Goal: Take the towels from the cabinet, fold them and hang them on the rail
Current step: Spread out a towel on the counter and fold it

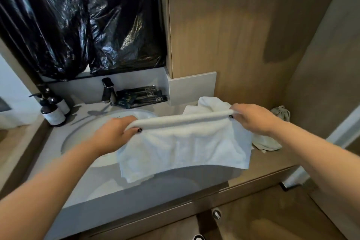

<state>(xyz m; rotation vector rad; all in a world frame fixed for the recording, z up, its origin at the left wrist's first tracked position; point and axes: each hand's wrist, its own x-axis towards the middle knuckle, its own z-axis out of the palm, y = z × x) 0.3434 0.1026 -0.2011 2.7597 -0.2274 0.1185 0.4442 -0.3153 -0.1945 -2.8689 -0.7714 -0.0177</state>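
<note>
left hand (115,132): gripping the left end of the folded top edge of the white towel (185,148); the thumb, with a dark nail, is pressing on the near face just under the fold, and the fingers are curling over the far side, so the edge is lying clamped between them.
right hand (251,118): gripping the right end of the same folded edge; a dark-nailed thumb tip is showing at the near side under the fold, the other fingers are wrapping over the top, clamped on the cloth.
white towel: being held stretched between both hands, top edge running roughly level with a slight rise to the right; the rest is hanging down in front of the sink basin (78,142) and over the grey counter (136,197), lower edge uneven, lower left corner hanging lowest.
second towel (210,104): lying crumpled on the counter behind the held one, just beyond the right hand.
grey cloth (280,113): lying bunched at the right end of the counter, near the wooden wall (243,35); whether it is joined to the pale fabric (266,143) showing below the right wrist cannot be told.
faucet (108,89): standing dark behind the basin.
dark packets (142,96): lying stacked just right of the faucet.
pump bottles (53,109): two standing at the left of the basin.
black plastic sheet (78,21): covering the area above the counter.
</note>
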